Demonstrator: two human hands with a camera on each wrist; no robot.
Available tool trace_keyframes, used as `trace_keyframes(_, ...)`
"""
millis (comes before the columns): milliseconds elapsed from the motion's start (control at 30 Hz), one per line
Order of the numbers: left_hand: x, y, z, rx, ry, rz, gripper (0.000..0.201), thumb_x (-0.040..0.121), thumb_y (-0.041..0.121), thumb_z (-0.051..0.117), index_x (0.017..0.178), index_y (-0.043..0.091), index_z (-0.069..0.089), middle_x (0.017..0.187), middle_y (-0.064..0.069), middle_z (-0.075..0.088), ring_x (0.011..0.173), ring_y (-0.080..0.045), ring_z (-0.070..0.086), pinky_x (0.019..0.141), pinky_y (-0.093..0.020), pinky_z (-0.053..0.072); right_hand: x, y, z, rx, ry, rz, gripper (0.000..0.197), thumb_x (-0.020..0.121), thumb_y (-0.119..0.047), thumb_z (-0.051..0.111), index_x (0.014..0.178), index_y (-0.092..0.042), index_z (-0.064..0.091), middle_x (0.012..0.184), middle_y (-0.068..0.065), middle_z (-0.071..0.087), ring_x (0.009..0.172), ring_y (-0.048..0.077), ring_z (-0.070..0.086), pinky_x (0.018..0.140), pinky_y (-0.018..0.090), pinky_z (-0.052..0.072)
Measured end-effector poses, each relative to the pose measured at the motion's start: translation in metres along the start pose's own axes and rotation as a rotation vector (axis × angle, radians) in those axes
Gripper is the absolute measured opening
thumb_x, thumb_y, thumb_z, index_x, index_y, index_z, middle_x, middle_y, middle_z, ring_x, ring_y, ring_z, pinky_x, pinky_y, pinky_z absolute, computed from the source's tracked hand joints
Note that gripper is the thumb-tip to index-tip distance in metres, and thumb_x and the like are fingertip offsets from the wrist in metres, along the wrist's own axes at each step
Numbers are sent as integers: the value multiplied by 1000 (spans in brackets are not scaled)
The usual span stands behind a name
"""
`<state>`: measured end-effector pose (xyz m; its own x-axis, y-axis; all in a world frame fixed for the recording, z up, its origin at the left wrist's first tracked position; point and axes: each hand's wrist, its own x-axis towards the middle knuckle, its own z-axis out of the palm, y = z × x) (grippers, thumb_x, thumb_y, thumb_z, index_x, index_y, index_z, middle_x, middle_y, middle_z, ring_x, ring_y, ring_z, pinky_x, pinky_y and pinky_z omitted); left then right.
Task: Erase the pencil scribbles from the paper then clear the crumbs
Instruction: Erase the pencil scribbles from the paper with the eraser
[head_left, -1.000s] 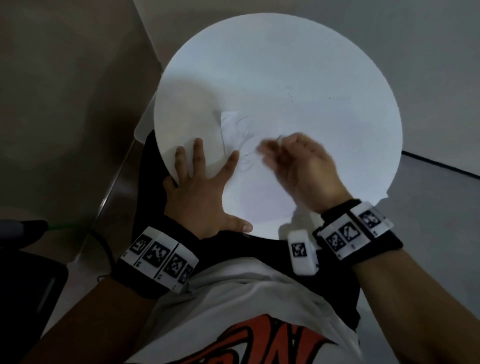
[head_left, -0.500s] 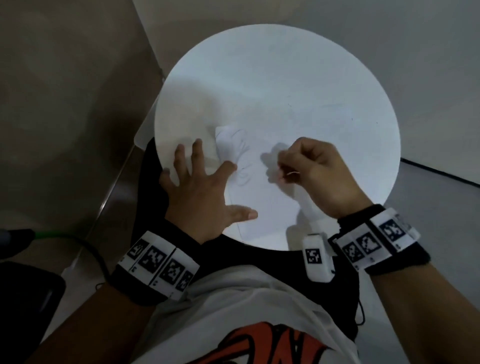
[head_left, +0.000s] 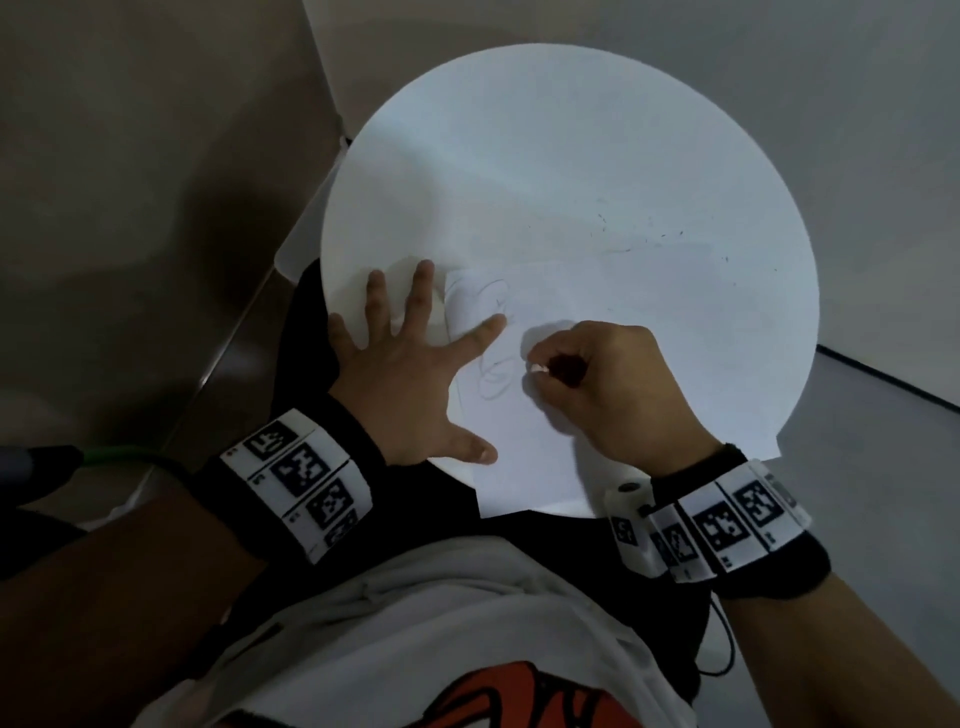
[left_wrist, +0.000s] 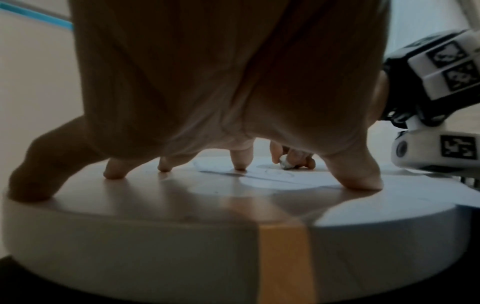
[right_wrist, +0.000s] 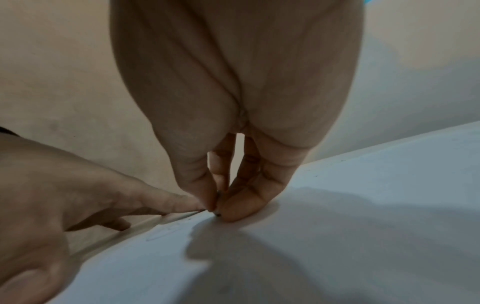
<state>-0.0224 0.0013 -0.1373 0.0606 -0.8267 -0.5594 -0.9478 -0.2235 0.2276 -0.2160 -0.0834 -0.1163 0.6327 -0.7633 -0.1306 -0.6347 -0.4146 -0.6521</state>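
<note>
Eraser on the scribbles, paper pinned flat.

At 9 o'clock on the round white bench (head_left: 571, 130), the left hand (head_left: 405, 379) lies splayed, fingers straight, pressing the paper (head_left: 524, 447) flat. At centre, faint pencil scribbles (head_left: 493, 374) remain. Toward 3 o'clock, the right hand (head_left: 613, 384) has its grip pinched tight on a small white eraser (head_left: 537, 369), its tip touching the paper. Dark crumbs (head_left: 649, 236) speckle 1 o'clock.

The right hand (head_left: 608, 384) has slid back toward the person and now sits low on the paper (head_left: 524, 441), beside the lower scribbles (head_left: 493, 374). A second ago it was blurry and farther up. Its fingers (head_left: 540, 376) have curled in tight, and the little white eraser (head_left: 537, 369) now peeks out between them. The left hand (head_left: 410, 374) has shifted a bit, with its pointing finger now on the scribbles.
</note>
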Motion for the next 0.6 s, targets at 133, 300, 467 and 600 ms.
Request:
trace_keyframes(133,4,6,-1,-32,-28,-14,126,56,87,70,142,67,-20,155,-6,-45,140,-48,-40,109,-81,0,-5,-14,11,-113,-85,-129,8,78,-9,73,72,-7,67,67,1,63,61,13,55,62,27,45)
trace_keyframes(300,4,9,-2,-41,-24,-21,128,56,85,72,143,66,-20,154,-9,-46,138,-50,-40,107,-82,-2,10,-3,-2,-141,-6,-62,10,78,-10,72,69,-8,68,62,0,64,55,15,59,59,26,45)
trace_keyframes(467,5,12,-2,-34,-1,-23,126,57,86,70,144,64,-18,155,-12,-43,140,-53,-36,107,-83,0,-2,-17,10,-140,-163,-116,10,80,-14,75,71,-12,71,68,-3,65,61,10,57,61,24,45)
trace_keyframes(600,7,14,-1,-22,6,-26,127,57,87,68,143,63,-21,156,-14,-41,139,-56,-35,105,-85,1,9,-11,6,-140,9,-53,11,78,-11,76,68,-9,70,61,-2,63,53,13,55,58,29,45)
